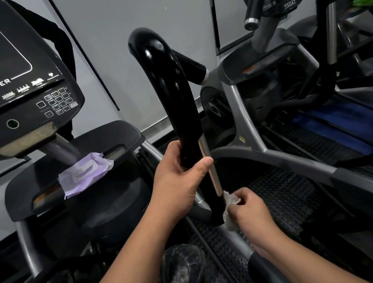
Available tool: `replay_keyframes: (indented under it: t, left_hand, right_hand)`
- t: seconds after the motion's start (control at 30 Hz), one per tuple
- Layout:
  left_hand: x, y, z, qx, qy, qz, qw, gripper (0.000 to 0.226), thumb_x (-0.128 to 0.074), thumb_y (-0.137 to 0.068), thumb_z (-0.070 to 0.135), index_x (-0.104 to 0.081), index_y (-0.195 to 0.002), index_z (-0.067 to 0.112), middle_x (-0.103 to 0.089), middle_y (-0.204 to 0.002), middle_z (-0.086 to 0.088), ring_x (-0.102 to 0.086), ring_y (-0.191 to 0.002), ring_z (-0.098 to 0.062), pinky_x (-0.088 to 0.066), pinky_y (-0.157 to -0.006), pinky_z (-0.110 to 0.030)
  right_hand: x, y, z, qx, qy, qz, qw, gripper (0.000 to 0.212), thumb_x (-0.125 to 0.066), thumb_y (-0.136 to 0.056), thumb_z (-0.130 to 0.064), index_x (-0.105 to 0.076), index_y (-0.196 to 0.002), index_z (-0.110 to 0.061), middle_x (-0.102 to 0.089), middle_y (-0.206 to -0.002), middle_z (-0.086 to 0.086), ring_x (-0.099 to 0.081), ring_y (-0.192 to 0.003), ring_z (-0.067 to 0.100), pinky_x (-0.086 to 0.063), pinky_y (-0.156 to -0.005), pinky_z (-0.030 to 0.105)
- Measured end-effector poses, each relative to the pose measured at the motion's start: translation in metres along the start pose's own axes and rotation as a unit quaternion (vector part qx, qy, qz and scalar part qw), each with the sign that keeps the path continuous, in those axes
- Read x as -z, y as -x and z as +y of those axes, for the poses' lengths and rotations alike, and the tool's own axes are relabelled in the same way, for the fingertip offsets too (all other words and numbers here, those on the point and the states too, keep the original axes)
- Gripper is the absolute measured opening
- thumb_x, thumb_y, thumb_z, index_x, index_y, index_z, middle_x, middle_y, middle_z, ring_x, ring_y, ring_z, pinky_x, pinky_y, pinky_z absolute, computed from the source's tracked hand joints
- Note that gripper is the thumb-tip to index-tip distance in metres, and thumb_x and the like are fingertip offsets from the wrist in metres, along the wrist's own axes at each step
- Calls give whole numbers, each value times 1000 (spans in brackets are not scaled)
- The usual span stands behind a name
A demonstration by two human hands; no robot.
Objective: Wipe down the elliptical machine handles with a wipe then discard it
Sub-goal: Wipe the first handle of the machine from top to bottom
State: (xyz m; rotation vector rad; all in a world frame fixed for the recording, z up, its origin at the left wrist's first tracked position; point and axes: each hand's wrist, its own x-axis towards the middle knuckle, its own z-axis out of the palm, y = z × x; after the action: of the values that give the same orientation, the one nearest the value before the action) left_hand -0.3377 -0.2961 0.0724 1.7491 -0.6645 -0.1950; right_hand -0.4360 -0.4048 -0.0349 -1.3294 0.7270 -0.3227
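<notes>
Both bare forearms are reaching in from the near edge, angling up toward the middle. The left hand (179, 180) is wrapping around the glossy black curved handle (173, 90), fingers curling round its far side and the thumb lying across the near side, tip pointing right. The left wrist is bending slightly back, the forearm running down to the near left. Lower and just to the right, the right hand (249, 206) is pinching a crumpled white wipe (229, 209) against the handle's lower black section, fingers bunching together, knuckles facing up. The right forearm is stretching away to the near right corner. The two hands are sitting near each other, not touching.
</notes>
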Motion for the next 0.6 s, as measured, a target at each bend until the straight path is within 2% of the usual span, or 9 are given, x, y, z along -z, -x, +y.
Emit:
replay_keyframes:
  t: [0.07, 0.13, 0.2, 0.3, 0.37, 0.47, 0.53, 0.6]
  left_hand:
    - [0, 0, -2, -1, 1, 3, 1000, 41, -75, -80, 34, -60, -117, 27, -71, -114, 3, -66, -110, -12, -51, -97, -32]
    - [-1, 0, -2, 1, 1, 4, 1000, 43, -75, -79, 35, -60, -117, 24, -71, -113, 0, -66, -109, -14, -53, -97, -34]
    - [-1, 1, -2, 3, 4, 3, 1000, 41, -75, -79, 35, -60, -116, 26, -71, -112, 0, -66, -107, -11, -52, -93, -29]
    - [-2, 2, 0, 8, 5, 8, 1000, 38, -74, -79, 33, -60, -113, 29, -71, -111, -1, -66, -102, -7, -51, -86, -21]
    - [-3, 2, 1, 12, 4, 16, 1000, 39, -74, -78, 32, -60, -114, 25, -71, -109, -2, -66, -100, -7, -52, -87, -21]
    - [-3, 5, 2, 20, 4, 23, 1000, 35, -76, -83, 26, -62, -114, 26, -72, -105, 5, -68, -100, -7, -52, -88, -24]
    - [-4, 15, 0, 25, 4, 38, 999, 28, -75, -88, 16, -63, -110, 28, -70, -97, 7, -66, -90, -2, -51, -83, -18]
    - [-7, 30, -7, 40, -8, 83, 996, 24, -72, -89, 11, -63, -104, 28, -67, -91, 6, -61, -81, 0, -49, -77, -12]
  right_hand:
    - [-1, 0, -10, 32, -17, 5, 999, 8, -58, -90, 5, -61, -89, -2, -65, -70, 8, -59, -56, 8, -47, -48, 22]
    - [-2, 1, -10, 33, -13, 4, 999, 17, -59, -84, 5, -64, -88, -10, -69, -75, 8, -62, -66, 12, -50, -56, 29]
    - [-2, 5, 1, 5, 6, 13, 1000, 20, -62, -78, 2, -64, -83, -18, -70, -78, 11, -62, -71, 19, -49, -62, 38]
    - [-3, 7, 15, -41, -7, 12, 999, 15, -61, -69, -9, -61, -79, -19, -65, -72, 10, -59, -71, 23, -46, -62, 36]
    - [-4, 5, 11, -25, -20, 16, 999, 15, -64, -71, -9, -63, -81, -20, -67, -74, 7, -60, -70, 21, -46, -62, 36]
    - [-5, 8, 4, 9, -25, 18, 999, 14, -69, -72, -17, -64, -85, -20, -70, -76, 4, -63, -70, 17, -49, -64, 39]
    - [-2, 12, 10, 9, -5, 21, 1000, 13, -70, -72, -19, -64, -83, -21, -69, -74, 3, -61, -70, 17, -48, -64, 39]
    - [1, 14, 19, -6, 12, 14, 1000, 13, -70, -75, -11, -64, -79, -22, -68, -71, 7, -61, -70, 21, -48, -63, 41]
